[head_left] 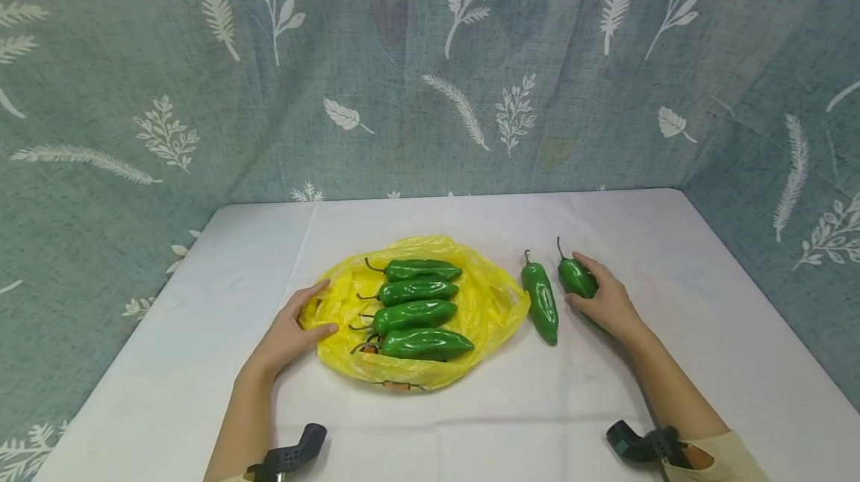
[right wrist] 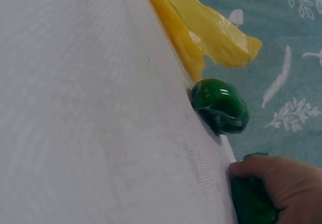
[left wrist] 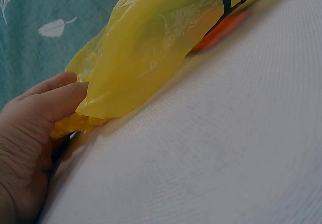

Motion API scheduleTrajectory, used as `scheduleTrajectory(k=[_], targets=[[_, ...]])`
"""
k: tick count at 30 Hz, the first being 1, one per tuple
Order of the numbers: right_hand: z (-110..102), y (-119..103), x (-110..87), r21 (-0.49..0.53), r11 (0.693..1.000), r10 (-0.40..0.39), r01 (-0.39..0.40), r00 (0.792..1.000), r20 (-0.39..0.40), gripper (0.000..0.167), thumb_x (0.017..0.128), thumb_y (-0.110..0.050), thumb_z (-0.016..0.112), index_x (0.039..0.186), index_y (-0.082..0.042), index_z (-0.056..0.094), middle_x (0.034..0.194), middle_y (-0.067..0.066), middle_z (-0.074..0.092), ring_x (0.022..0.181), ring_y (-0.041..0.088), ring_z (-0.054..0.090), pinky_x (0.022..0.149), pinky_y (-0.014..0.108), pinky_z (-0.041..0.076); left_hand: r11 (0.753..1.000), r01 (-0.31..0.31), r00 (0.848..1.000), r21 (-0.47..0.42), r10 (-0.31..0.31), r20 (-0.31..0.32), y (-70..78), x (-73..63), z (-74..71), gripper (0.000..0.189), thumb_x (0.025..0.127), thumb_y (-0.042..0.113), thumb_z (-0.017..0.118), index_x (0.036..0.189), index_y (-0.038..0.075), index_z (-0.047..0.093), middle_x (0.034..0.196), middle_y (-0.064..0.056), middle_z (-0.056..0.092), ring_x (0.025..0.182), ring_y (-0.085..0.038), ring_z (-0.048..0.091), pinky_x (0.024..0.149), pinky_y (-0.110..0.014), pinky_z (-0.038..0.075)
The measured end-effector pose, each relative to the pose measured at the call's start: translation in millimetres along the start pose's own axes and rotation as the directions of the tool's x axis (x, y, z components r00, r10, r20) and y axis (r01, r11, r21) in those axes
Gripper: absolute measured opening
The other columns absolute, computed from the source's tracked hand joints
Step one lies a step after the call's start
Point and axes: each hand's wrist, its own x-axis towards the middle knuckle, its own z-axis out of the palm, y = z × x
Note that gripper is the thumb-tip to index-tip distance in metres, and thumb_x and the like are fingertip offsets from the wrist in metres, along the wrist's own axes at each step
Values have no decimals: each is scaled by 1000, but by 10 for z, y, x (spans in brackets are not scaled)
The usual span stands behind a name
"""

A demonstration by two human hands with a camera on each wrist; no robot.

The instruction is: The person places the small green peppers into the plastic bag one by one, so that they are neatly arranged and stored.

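Several glossy green peppers [head_left: 418,314] lie side by side on an opened yellow plastic bag [head_left: 493,303], stems to the left. At the bag's left edge, my left hand [head_left: 290,334] rests with thumb and fingers spread apart, touching the plastic. In the left wrist view, the fingertips meet the bag's [left wrist: 136,68] crumpled edge and are partly hidden by it. My right hand [head_left: 610,301] holds a green pepper [head_left: 575,277] between thumb and fingers, stem pointing away; its lower end is hidden. Just left of it lies another green pepper [head_left: 540,299], touching or close to the bag.
A white cloth covers the table [head_left: 510,430]. Behind it hangs a grey-green curtain [head_left: 403,94] with white leaf prints. Each wrist wears a dark camera mount, the left one [head_left: 292,456] and the right one [head_left: 641,443] both low in the head view.
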Motion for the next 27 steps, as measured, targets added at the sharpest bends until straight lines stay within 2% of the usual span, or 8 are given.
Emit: scheduleTrajectory(k=[7, 27], targets=[[-11, 0, -10, 10, 1000, 11, -10, 999, -45, 74, 83, -7, 65, 148, -9, 29, 146, 27, 31, 128, 48, 35, 100, 63, 35, 1000, 9, 1000, -3, -9, 6, -8, 3, 2, 82, 78, 38, 75, 147, 29, 33, 151, -9, 30, 142, -37, 19, 111, -63, 15], [-103, -142, -43, 60, 998, -15, 21, 996, -83, 74, 84, -5, 66, 148, -15, 31, 147, 25, 35, 125, 45, 40, 95, 61, 40, 1000, -9, 1000, -4, 9, 2, -6, -11, -13, 81, 79, 37, 74, 147, 27, 33, 150, -10, 32, 141, -38, 20, 111, -64, 15]])
